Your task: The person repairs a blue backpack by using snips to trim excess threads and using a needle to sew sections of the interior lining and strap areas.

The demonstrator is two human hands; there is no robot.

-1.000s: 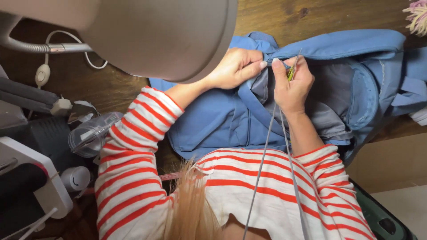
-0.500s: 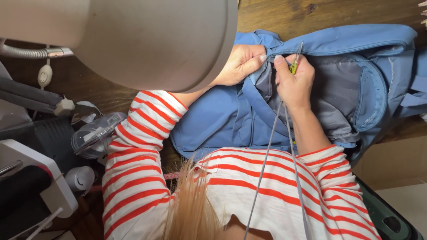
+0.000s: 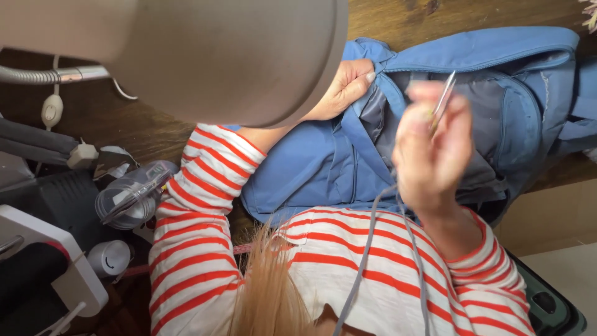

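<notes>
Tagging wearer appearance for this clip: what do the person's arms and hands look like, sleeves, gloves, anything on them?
Both arms wear long sleeves with red and white horizontal stripes, ending at the wrists. The left sleeve is slightly rumpled near the cuff; the right sleeve has a red-edged cuff. The left hand and right hand are bare: no gloves, and no rings or watch visible. The right hand is motion-blurred.

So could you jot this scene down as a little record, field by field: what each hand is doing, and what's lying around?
Left hand: grips the edge of a blue backpack at its opening
Right hand: raised above the backpack, blurred, pinching a thin metal tool
Cord: a grey cord hangs below the right hand
Surface: dark wooden table
Overhead: grey lamp shade
Left side: clear plastic cup, small white cylinder
Clothing: red-and-white striped sleeves
</notes>
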